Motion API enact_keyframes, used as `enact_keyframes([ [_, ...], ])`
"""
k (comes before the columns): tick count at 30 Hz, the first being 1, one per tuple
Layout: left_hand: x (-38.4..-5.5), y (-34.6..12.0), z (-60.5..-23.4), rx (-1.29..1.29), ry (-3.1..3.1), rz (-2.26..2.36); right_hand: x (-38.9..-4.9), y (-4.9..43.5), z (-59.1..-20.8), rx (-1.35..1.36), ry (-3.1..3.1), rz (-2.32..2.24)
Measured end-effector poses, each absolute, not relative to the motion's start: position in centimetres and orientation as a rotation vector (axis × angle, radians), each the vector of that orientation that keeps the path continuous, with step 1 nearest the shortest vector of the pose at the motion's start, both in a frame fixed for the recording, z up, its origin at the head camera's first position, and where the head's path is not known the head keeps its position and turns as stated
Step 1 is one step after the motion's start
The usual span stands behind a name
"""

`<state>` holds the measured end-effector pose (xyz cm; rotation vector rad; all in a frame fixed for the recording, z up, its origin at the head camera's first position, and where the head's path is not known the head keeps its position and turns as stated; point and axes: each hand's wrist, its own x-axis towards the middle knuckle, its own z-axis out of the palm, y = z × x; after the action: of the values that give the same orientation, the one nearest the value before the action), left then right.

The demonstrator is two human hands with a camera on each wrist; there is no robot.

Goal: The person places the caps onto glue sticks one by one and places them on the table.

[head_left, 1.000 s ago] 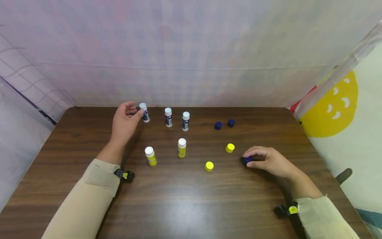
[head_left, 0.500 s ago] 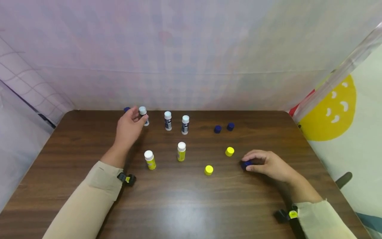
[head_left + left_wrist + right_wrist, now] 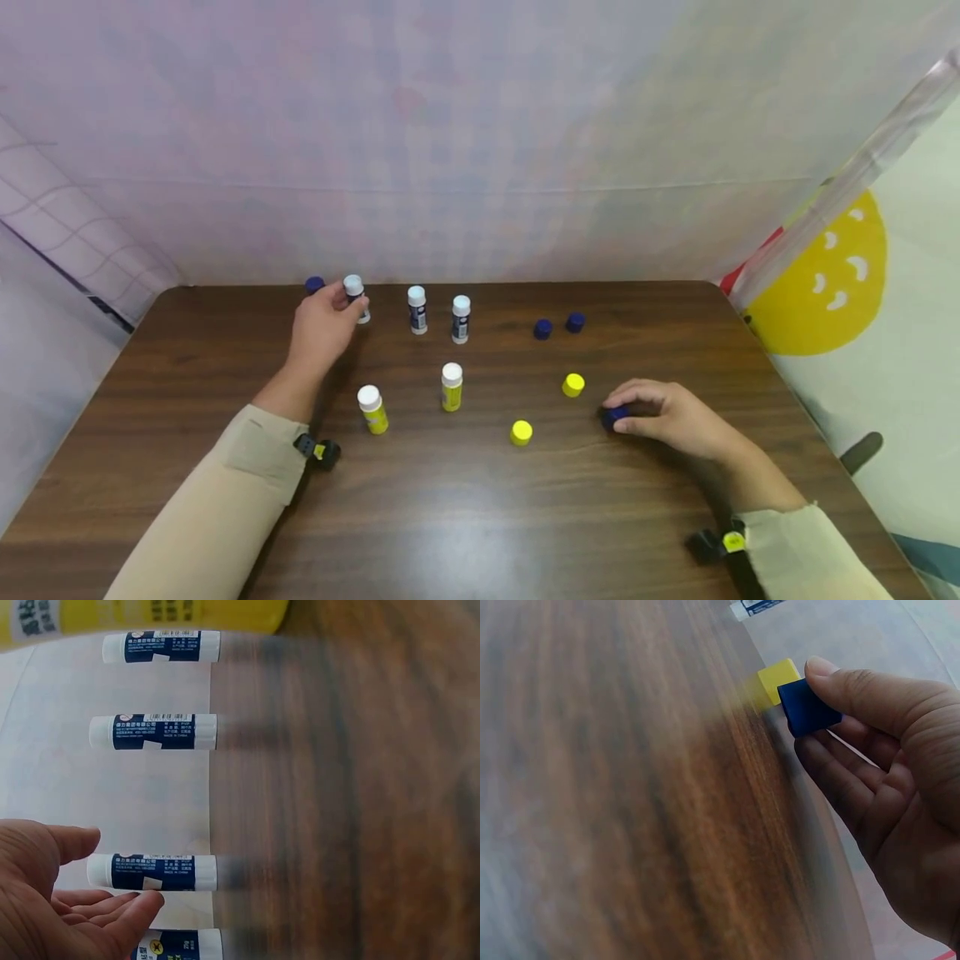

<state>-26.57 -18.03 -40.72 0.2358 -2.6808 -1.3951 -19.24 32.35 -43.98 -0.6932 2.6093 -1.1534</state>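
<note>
In the head view, my left hand (image 3: 322, 327) is at an uncapped navy glue stick (image 3: 363, 310) that stands upright at the back left. In the left wrist view, its thumb and fingers lie either side of this glue stick (image 3: 153, 872), with a gap at the thumb. Behind the hand stands another navy glue stick with a blue cap (image 3: 314, 285), mostly hidden. On the right, my right hand (image 3: 678, 418) pinches a dark blue cap (image 3: 615, 416) between thumb and fingers, low at the table. The right wrist view shows the blue cap (image 3: 808, 709) in that pinch.
Two more uncapped navy glue sticks (image 3: 417, 312) stand at the back, with two yellow uncapped glue sticks (image 3: 452, 388) nearer. Two blue caps (image 3: 543, 330) and two yellow caps (image 3: 573, 385) lie right of centre on the wooden table (image 3: 420, 517). A cloth (image 3: 450, 167) hangs behind.
My left hand has moved a little right, its fingers going round the navy glue stick. The blue-capped stick behind it has come into view. My right hand keeps its pinch on the blue cap.
</note>
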Motion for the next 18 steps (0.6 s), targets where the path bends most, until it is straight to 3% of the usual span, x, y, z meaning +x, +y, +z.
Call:
enact_keyframes([
  [18, -27.01, -18.06, -40.78, 0.253, -2.743, -1.235, -18.99, 32.05, -43.80, -0.703, 2.597, -1.162],
])
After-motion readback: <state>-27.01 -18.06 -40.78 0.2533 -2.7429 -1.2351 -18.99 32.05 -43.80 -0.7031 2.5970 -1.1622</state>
